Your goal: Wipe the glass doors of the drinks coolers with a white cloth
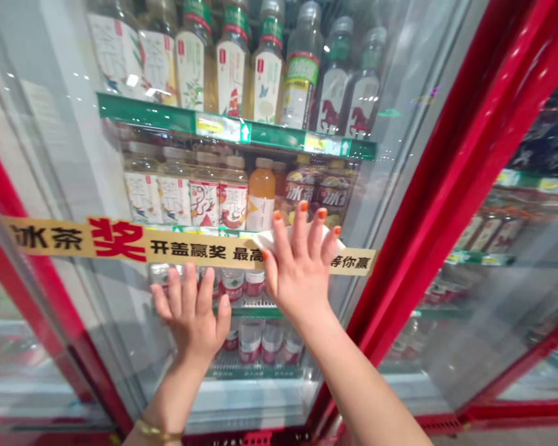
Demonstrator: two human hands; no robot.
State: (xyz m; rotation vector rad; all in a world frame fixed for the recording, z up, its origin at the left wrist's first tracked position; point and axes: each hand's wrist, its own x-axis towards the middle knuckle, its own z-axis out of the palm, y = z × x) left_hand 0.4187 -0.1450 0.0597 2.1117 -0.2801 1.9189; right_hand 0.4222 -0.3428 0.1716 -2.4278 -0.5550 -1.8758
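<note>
In the head view, my right hand [302, 266] lies with fingers spread over a white tissue [265, 240], pressing it flat against the glass door [390, 186] of a drinks fridge. The tissue covers part of a yellow banner [190, 248] that runs across the glass with dark and red characters. Lower and to the left, my left hand [193, 313] is open, its fingers spread on or close to the glass just under the banner. It holds nothing. Much of the tissue is hidden beneath my right palm.
Behind the glass, several drink bottles [232, 74] stand on shelves with green edges [167, 118]. A red door frame [446, 179] slants along the right, and another red frame [37, 297] is at the left. A neighbouring fridge [483, 257] with bottles stands at the right.
</note>
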